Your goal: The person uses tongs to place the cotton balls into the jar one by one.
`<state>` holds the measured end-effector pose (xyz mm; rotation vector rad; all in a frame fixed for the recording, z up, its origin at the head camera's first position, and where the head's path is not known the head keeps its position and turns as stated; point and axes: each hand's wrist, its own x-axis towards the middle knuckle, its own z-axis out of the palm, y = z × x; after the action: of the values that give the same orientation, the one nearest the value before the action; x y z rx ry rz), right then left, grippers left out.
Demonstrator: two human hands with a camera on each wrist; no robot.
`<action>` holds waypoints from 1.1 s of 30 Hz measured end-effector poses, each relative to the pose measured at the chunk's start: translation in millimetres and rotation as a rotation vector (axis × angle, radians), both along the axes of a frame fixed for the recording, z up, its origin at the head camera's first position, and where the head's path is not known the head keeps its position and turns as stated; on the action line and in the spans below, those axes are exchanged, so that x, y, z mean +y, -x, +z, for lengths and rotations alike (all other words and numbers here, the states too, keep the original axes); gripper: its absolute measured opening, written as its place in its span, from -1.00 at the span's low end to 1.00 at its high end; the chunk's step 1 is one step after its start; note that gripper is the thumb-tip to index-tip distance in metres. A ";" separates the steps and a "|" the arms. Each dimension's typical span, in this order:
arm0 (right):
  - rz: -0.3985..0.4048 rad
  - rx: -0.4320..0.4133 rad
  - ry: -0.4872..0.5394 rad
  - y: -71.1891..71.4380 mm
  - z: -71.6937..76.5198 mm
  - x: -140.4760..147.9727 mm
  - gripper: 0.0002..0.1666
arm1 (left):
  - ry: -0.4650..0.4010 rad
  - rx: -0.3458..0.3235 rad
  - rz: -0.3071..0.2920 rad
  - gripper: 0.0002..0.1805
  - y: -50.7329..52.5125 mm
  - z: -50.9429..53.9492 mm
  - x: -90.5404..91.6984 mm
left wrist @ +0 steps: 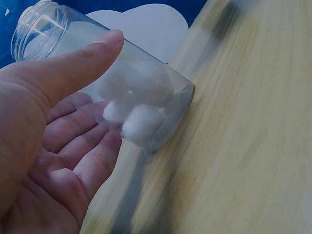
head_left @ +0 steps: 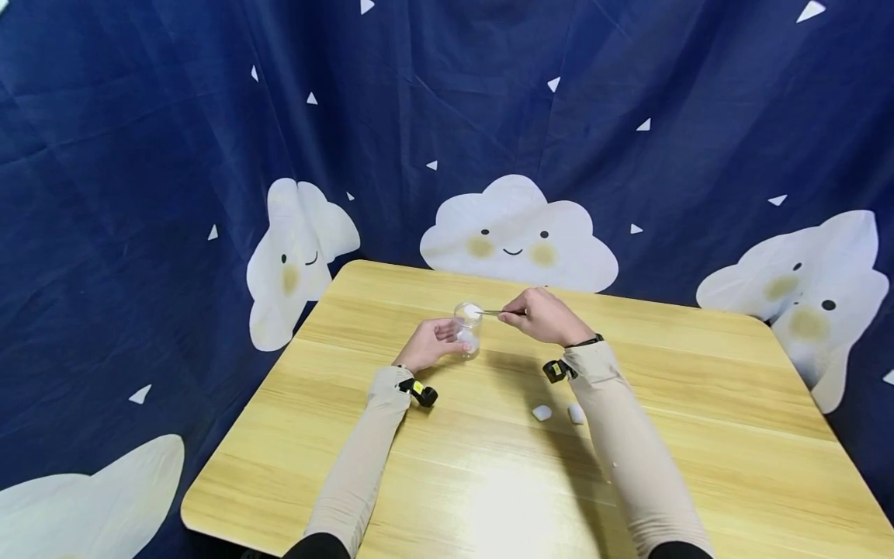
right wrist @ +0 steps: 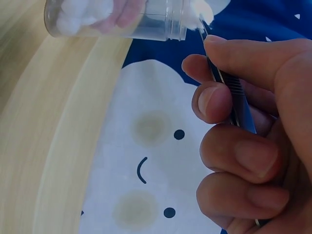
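A clear jar point(head_left: 477, 330) without a lid stands on the table, and my left hand point(head_left: 428, 344) grips its side between thumb and fingers. Several white cotton balls point(left wrist: 142, 126) lie at the bottom of the jar, as the left wrist view shows. My right hand point(head_left: 548, 317) pinches a pair of metal tweezers point(right wrist: 224, 80) between thumb and fingers. At the tweezers' tips a cotton ball point(right wrist: 202, 10) is held at the jar's mouth. In the head view this cotton ball point(head_left: 472, 311) overlaps the rim; I cannot tell how deep it sits.
Two more white cotton balls point(head_left: 542, 413) lie on the wooden table point(head_left: 335, 481), by the right forearm. A dark blue curtain point(head_left: 391, 93) with cloud faces hangs behind the table's far edge. Both wrists carry small black cameras point(head_left: 423, 394).
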<state>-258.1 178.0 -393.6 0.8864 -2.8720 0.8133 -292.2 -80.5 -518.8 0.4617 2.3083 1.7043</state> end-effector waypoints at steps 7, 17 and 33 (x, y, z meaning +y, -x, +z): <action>0.008 -0.002 -0.025 1.0 -2.1 -3.3 -0.82 | 0.002 -0.003 -0.002 -0.27 -0.5 -0.4 -0.7; 0.001 -0.029 -0.048 1.7 -3.4 -6.1 -0.81 | -0.024 0.005 -0.017 -0.30 0.5 -1.1 0.4; -0.021 -0.044 -0.064 0.1 -1.2 -8.5 -0.80 | -0.021 0.001 -0.026 -0.29 1.2 -1.4 -0.2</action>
<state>-258.2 169.5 -394.9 0.8531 -2.9562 0.7520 -293.4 -80.6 -520.1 0.4941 2.2770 1.7177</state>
